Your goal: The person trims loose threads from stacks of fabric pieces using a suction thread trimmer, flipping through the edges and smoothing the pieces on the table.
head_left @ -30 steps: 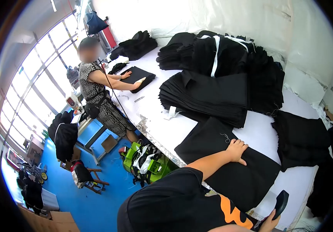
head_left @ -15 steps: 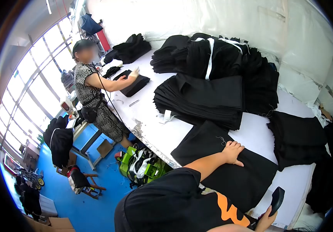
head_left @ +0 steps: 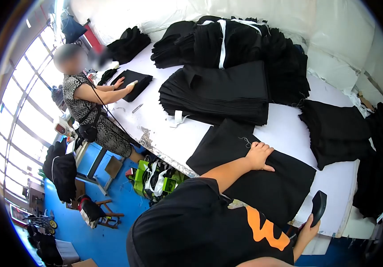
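Note:
My left hand [head_left: 260, 155] lies palm down on a black cloth panel [head_left: 262, 191], fingers stretched out, near some loose pale threads [head_left: 244, 141]. The panel lies flat across the table's near side, its far edge by a thick stack of folded black cloth [head_left: 227, 89]. At the table's near right edge, my right hand [head_left: 307, 230] is closed around a black oval object [head_left: 319, 208], held upright beside the panel. Its exact kind cannot be made out. My black shirt with an orange print [head_left: 264, 229] covers the near edge of the panel.
Larger tied cloth bundles [head_left: 244, 44] stand behind, and a smaller folded pile [head_left: 336, 131] lies at right. A co-worker [head_left: 98, 107] handles folded black cloth [head_left: 136, 82] at the far left. Green bags [head_left: 156, 180] and a wooden stool [head_left: 107, 216] are on the blue floor.
The view has shifted, so the table appears higher and further left. My left hand stays flat on the panel, my right keeps the black oval object. The co-worker's hands have come down onto the folded cloth.

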Demonstrator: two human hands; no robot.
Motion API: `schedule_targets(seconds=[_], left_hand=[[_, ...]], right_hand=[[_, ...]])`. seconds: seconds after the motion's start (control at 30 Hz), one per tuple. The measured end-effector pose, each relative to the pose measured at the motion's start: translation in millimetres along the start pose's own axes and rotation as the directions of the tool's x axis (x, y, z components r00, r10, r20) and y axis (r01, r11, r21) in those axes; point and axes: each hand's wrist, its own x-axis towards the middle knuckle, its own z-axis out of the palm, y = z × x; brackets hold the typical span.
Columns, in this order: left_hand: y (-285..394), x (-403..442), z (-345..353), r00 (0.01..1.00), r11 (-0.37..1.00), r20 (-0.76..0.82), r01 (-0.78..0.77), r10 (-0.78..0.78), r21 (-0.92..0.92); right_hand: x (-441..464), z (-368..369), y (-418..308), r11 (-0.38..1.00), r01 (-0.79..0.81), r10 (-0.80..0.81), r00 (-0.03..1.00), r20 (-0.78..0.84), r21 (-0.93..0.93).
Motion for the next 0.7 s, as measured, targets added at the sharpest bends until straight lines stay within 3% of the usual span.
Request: schedule_targets(seconds=[0.1, 0.2, 0.7], left_hand=[[4, -6, -3, 1.000, 0.999, 0.006, 0.027, -0.027, 0.019], [6, -13, -5, 0.999, 0.999, 0.018, 0.036, -0.036, -0.005], [0, -24, 0, 0.999, 0.999, -0.013, -0.050, 0.050, 0.004]], right_hand=[[-9, 4, -12, 0.999, 0.052, -0.052, 0.999, 0.000, 0.004], [-15, 3, -14, 0.999, -0.022, 0.022, 0.999, 0.025, 0.035], [-35, 13, -30, 0.997, -0.039, 0.038, 0.999, 0.015, 0.063]])
